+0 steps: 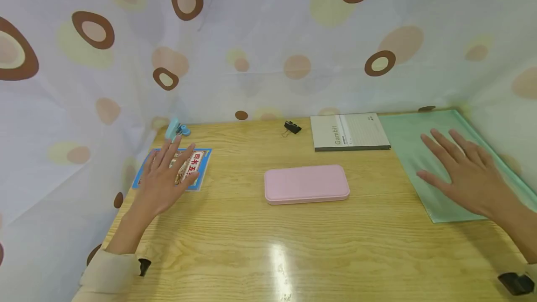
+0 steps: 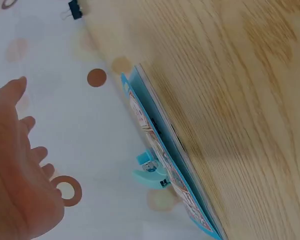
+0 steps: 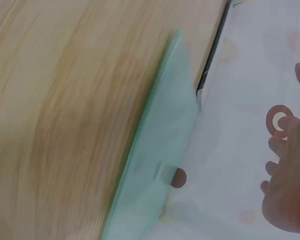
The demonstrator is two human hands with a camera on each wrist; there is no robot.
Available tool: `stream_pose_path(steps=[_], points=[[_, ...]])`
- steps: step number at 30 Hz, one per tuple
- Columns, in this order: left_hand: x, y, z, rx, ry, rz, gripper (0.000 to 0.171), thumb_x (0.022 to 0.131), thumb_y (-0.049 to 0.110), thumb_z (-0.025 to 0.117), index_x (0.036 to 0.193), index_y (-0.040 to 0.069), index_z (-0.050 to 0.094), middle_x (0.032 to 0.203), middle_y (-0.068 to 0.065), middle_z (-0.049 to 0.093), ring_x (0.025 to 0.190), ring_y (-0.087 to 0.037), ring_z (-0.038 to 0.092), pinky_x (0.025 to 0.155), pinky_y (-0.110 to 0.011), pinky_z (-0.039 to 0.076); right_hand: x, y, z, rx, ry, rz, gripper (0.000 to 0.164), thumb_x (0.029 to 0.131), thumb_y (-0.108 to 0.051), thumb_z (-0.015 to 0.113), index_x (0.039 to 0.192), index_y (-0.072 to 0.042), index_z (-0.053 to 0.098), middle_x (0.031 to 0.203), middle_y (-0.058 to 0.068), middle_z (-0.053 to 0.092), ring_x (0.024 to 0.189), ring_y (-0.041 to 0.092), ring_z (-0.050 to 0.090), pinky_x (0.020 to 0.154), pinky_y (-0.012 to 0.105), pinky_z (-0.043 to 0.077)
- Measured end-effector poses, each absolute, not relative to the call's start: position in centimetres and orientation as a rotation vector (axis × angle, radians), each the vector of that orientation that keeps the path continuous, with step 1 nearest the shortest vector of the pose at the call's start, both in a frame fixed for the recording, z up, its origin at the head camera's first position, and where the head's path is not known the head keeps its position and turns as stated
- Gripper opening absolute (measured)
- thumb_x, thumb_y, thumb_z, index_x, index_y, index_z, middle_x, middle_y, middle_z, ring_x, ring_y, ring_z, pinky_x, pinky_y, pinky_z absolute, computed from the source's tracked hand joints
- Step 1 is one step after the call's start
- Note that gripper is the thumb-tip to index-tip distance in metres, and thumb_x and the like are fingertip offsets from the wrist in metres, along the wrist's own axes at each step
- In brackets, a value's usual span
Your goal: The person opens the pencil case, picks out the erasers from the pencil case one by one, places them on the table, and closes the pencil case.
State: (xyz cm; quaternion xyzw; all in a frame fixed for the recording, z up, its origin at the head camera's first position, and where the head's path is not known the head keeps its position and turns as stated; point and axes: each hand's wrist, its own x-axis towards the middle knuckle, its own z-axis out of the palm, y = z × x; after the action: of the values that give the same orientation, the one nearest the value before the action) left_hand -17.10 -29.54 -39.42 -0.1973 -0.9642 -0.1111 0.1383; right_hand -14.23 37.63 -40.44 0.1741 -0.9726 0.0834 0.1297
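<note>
My left hand [image 1: 161, 185] hovers with fingers spread above a blue-bordered booklet [image 1: 203, 162], partly covering it in the head view. The left wrist view shows that hand [image 2: 20, 170] apart from the booklet [image 2: 165, 155], holding nothing. On the right, my other hand [image 1: 470, 176] is held over a pale green folder [image 1: 411, 153], its fingers straight and spread. In the right wrist view this hand [image 3: 292, 160] is likewise apart from the folder [image 3: 155, 135]. Between the hands lies a closed pink case [image 1: 306, 184].
Behind the case sit a black binder clip [image 1: 292, 127] and a notebook [image 1: 350, 132] marked Gambit, beside the folder. A light blue hole punch-like gadget [image 1: 176, 129] stands behind the booklet. A dotted white curtain [image 1: 268, 27] borders the wooden table [image 1: 235, 246].
</note>
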Motion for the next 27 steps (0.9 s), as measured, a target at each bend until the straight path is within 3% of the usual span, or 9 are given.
stream_pose_path(steps=[2, 6, 10, 14, 17, 21, 27], points=[[-17.2, -29.2, -39.4, -0.576, -2.837, -0.575, 0.068, 0.107, 0.046, 0.054, 0.166, 0.029, 0.026, 0.174, -0.008, 0.012, 0.159, -0.038, 0.007, 0.12, -0.069, 0.007, -14.2, 37.2, -40.3, 0.483, -2.866, 0.497, 0.079, 0.107, -0.037, 0.057, 0.168, -0.026, 0.01, 0.175, 0.005, 0.006, 0.16, 0.032, -0.005, 0.116, 0.075, -0.004], [-17.3, -28.2, -39.3, -0.57, -2.914, -1.055, 0.07, 0.107, 0.04, 0.058, 0.166, 0.036, 0.02, 0.174, -0.005, 0.014, 0.159, -0.04, 0.009, 0.115, -0.076, 0.015, -14.2, 35.8, -40.0, 0.54, -2.842, 1.088, 0.069, 0.11, -0.019, 0.048, 0.168, -0.029, 0.01, 0.174, 0.009, 0.007, 0.16, 0.03, -0.005, 0.11, 0.08, -0.007], [-17.1, -26.7, -39.4, -0.55, -2.966, -1.308, 0.069, 0.106, 0.045, 0.058, 0.165, 0.037, 0.022, 0.172, -0.002, 0.02, 0.155, -0.042, 0.022, 0.114, -0.072, 0.026, -13.7, 33.5, -39.8, 0.576, -2.833, 1.555, 0.062, 0.114, -0.019, 0.036, 0.167, -0.035, 0.007, 0.174, -0.002, 0.0, 0.159, 0.025, -0.008, 0.112, 0.075, -0.003], [-17.3, -24.7, -39.6, -0.596, -2.959, -1.478, 0.067, 0.106, 0.044, 0.06, 0.164, 0.033, 0.028, 0.167, -0.007, 0.033, 0.146, -0.046, 0.039, 0.111, -0.065, 0.037, -13.6, 31.1, -40.1, 0.585, -2.811, 1.775, 0.059, 0.115, -0.022, 0.035, 0.167, -0.036, 0.011, 0.174, -0.008, 0.004, 0.159, 0.022, -0.006, 0.11, 0.074, 0.004], [-17.5, -23.0, -39.9, -0.653, -2.971, -1.544, 0.067, 0.104, 0.043, 0.063, 0.162, 0.032, 0.032, 0.164, -0.008, 0.038, 0.14, -0.04, 0.048, 0.109, -0.058, 0.043, -13.9, 29.2, -40.6, 0.591, -2.774, 1.855, 0.06, 0.114, -0.02, 0.041, 0.167, -0.033, 0.017, 0.173, -0.002, 0.014, 0.158, 0.028, 0.012, 0.118, 0.053, 0.023], [-18.1, -21.0, -40.8, -0.735, -3.006, -1.57, 0.068, 0.102, 0.038, 0.068, 0.161, 0.028, 0.036, 0.158, -0.01, 0.044, 0.126, -0.029, 0.056, 0.105, -0.051, 0.045, -14.4, 26.6, -41.3, 0.631, -2.708, 1.952, 0.065, 0.108, -0.012, 0.055, 0.165, -0.025, 0.026, 0.168, 0.008, 0.027, 0.149, 0.034, 0.033, 0.104, 0.021, 0.042], [-19.2, -18.4, -42.1, -0.866, -3.059, -1.577, 0.077, 0.099, 0.03, 0.074, 0.163, 0.017, 0.033, 0.157, -0.011, 0.045, 0.127, -0.026, 0.054, 0.105, -0.046, 0.047, -15.0, 23.0, -42.0, 0.695, -2.662, 2.007, 0.069, 0.098, -0.011, 0.073, 0.159, -0.014, 0.04, 0.163, 0.012, 0.039, 0.147, 0.032, 0.039, 0.109, 0.024, 0.044]])
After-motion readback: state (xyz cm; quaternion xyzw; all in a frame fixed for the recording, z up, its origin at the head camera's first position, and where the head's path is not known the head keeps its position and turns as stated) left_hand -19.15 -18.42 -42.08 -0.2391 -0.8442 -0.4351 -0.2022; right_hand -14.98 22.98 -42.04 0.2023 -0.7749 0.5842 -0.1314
